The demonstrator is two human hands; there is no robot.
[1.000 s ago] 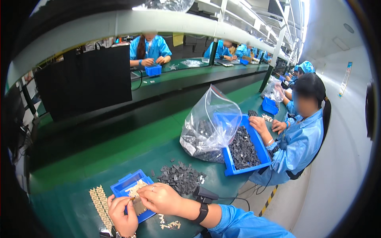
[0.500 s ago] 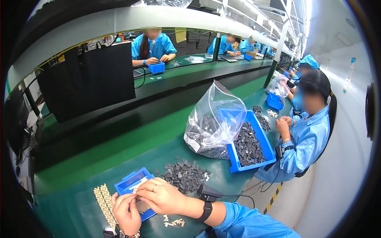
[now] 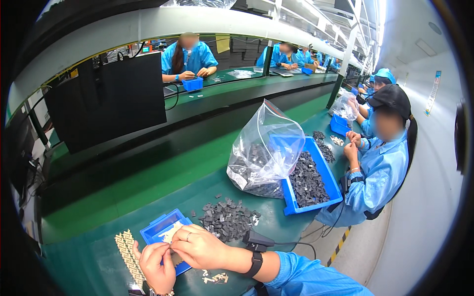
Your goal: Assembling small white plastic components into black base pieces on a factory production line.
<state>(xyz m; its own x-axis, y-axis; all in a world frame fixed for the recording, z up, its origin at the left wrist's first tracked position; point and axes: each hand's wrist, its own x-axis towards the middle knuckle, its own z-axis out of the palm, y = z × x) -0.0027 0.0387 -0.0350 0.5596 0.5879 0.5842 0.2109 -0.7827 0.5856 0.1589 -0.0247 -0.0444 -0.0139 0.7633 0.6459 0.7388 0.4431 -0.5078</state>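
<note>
Beyond right hand (image 3: 201, 246) — dark chips (image 3: 228, 219), perhaps

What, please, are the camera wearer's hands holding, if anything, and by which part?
I cannot tell: the left hand and right hand overlap in view, hiding anything between them.

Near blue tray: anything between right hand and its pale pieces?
Nothing visible: the right hand hangs over the near blue tray, beside the pale pieces. What lies under the hand is hidden.
</note>
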